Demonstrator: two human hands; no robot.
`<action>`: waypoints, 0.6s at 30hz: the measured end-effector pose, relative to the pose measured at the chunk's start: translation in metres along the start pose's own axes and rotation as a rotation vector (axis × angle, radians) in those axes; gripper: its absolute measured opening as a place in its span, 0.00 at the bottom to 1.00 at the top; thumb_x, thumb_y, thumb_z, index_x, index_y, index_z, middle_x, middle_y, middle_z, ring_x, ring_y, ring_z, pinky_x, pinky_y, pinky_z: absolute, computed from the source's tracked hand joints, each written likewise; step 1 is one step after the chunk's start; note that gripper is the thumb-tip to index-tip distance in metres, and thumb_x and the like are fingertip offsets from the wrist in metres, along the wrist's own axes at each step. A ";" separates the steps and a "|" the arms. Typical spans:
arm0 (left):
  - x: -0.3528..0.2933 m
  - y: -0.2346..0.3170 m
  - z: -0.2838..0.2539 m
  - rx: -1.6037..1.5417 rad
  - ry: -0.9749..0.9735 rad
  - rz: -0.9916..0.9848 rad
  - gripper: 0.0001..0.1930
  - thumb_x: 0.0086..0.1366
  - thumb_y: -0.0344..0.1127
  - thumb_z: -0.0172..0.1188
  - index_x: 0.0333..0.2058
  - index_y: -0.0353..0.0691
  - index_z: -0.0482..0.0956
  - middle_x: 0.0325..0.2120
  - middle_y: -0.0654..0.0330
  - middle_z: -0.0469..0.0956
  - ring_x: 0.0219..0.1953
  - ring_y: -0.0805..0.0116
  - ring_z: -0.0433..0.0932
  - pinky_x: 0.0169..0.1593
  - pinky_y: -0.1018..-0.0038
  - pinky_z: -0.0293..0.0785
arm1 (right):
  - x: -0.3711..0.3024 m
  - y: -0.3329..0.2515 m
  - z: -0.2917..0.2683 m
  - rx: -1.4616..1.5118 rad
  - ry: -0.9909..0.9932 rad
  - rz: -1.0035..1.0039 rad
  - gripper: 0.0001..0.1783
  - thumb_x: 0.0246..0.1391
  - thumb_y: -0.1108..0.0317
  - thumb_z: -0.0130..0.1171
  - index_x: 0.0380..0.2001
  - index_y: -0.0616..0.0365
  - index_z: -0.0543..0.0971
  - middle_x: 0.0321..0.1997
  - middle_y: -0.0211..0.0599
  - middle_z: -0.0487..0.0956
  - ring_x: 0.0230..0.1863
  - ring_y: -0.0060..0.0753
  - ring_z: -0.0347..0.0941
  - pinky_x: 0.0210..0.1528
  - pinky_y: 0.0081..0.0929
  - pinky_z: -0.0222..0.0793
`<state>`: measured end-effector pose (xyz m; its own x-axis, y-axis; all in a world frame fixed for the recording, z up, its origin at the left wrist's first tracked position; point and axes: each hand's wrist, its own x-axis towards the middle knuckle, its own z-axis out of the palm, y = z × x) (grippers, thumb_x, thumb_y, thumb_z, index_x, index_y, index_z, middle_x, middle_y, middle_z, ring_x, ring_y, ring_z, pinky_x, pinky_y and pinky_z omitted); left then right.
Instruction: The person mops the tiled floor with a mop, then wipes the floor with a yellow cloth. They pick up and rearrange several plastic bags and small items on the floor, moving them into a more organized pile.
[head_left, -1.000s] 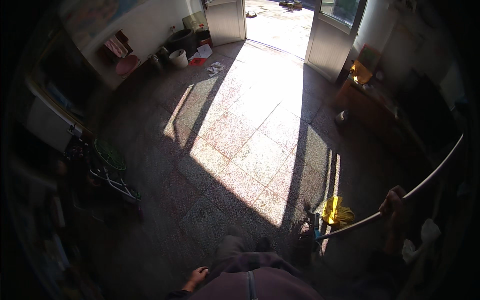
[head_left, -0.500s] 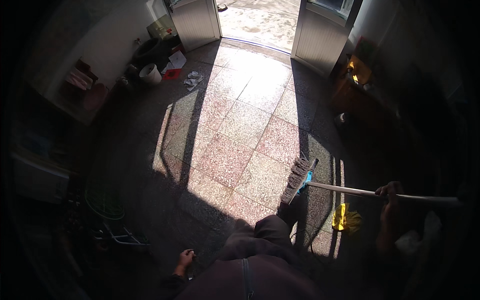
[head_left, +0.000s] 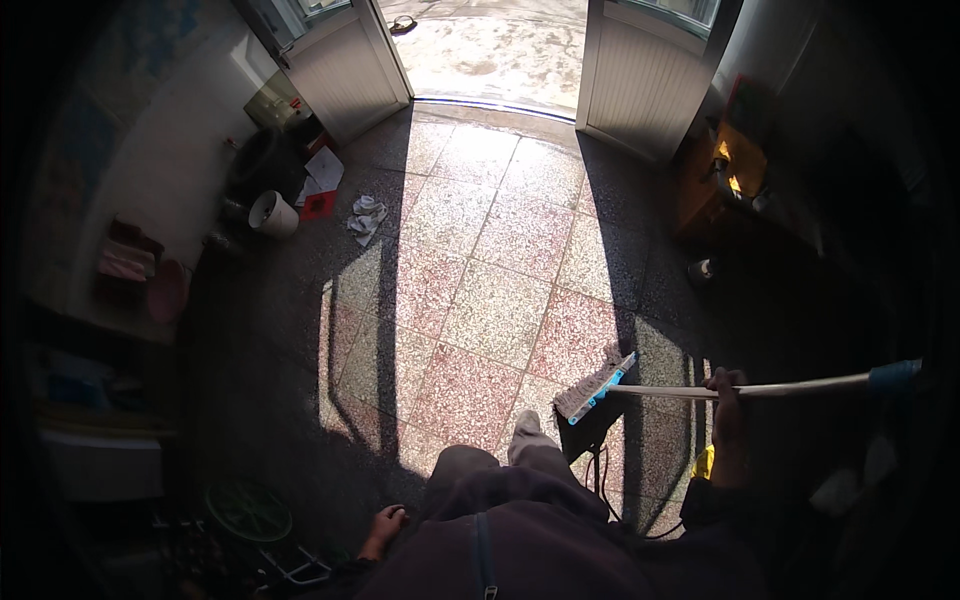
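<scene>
My right hand [head_left: 725,392] is wrapped round the pale pole of a mop [head_left: 655,392] at the right. The pole runs roughly level across the view, with a blue sleeve at its far right end. On the tiled floor ahead of my feet lies the mop's head, grey-fringed with a bright blue holder. Low at the left of my body hangs my left hand [head_left: 386,527], fingers curled in and no object showing in them. A yellow cloth-like thing [head_left: 703,462] shows beside my right forearm, which partly hides it.
Two white door leaves [head_left: 335,80] stand open on a sunlit doorway. At the left are a white bucket [head_left: 272,214], a crumpled cloth [head_left: 367,218] and a red piece [head_left: 318,206]. A wooden cabinet [head_left: 705,190] stands right. A round green item [head_left: 250,508] is low left.
My right hand has shifted left along with the mop, whose head has turned and moved slightly nearer. One of my feet has come forward. The yellow thing is now mostly covered by my forearm.
</scene>
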<state>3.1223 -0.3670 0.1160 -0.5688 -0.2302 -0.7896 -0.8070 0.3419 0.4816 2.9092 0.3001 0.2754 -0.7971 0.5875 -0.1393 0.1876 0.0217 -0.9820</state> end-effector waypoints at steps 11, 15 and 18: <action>0.169 0.162 -0.069 0.092 -0.035 -0.089 0.19 0.65 0.44 0.57 0.47 0.37 0.81 0.38 0.58 0.84 0.36 0.71 0.81 0.43 0.73 0.76 | 0.175 0.011 0.172 -0.090 0.118 0.101 0.14 0.63 0.65 0.56 0.24 0.54 0.68 0.22 0.28 0.70 0.28 0.22 0.69 0.40 0.27 0.67; 0.259 0.250 -0.119 0.137 -0.077 -0.041 0.17 0.65 0.40 0.59 0.47 0.34 0.81 0.34 0.58 0.83 0.34 0.71 0.81 0.39 0.72 0.77 | 0.238 -0.030 0.242 -0.118 0.171 0.033 0.16 0.63 0.64 0.56 0.22 0.52 0.66 0.19 0.26 0.67 0.25 0.20 0.66 0.35 0.24 0.66; 0.342 0.340 -0.164 -0.155 -0.030 -0.153 0.16 0.67 0.35 0.56 0.50 0.32 0.77 0.32 0.57 0.82 0.32 0.70 0.81 0.38 0.72 0.78 | 0.279 -0.069 0.297 -0.066 0.199 -0.030 0.18 0.63 0.63 0.55 0.20 0.51 0.64 0.17 0.25 0.65 0.21 0.18 0.63 0.28 0.20 0.63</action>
<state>2.6277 -0.4791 0.0721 -0.4347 -0.2402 -0.8680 -0.8996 0.1602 0.4062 2.5034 0.2223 0.2666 -0.6748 0.7341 -0.0755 0.2077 0.0908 -0.9740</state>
